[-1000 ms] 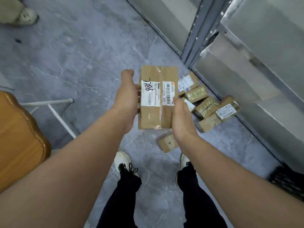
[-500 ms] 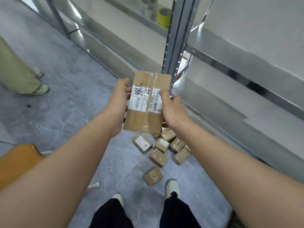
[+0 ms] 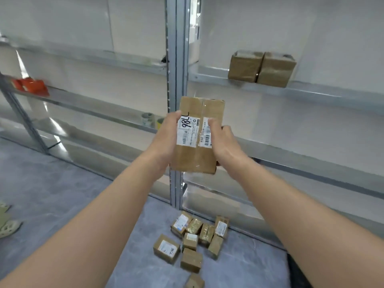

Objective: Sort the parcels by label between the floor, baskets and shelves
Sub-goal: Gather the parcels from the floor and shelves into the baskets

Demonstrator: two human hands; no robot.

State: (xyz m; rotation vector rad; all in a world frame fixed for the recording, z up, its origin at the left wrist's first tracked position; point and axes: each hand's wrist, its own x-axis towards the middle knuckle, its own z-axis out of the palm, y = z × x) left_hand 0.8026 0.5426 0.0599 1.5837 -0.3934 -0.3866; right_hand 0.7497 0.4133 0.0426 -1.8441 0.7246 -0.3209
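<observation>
Grey metal shelves [image 3: 270, 88] face a person whose left hand [image 3: 166, 140] and right hand [image 3: 223, 142] clamp fingers on a labelled brown cardboard parcel [image 3: 197, 156], label up for reading.

The held parcel [image 3: 197, 136] carried two white labels. On the left label [image 3: 187, 130] "98L" was handwritten in black marker, running sideways up the label, with barcodes and fine print below that were too small to read. The right label [image 3: 205, 135], partly covered by a thumb, showed the printed digits "4705 094" running sideways beside a barcode. On the floor, a small box [image 3: 166, 248] at the left edge of the pile bore a white label [image 3: 167, 248] with handwriting that looked like "T786", though blur made it uncertain. Labels on the other floor boxes were unreadable.
</observation>
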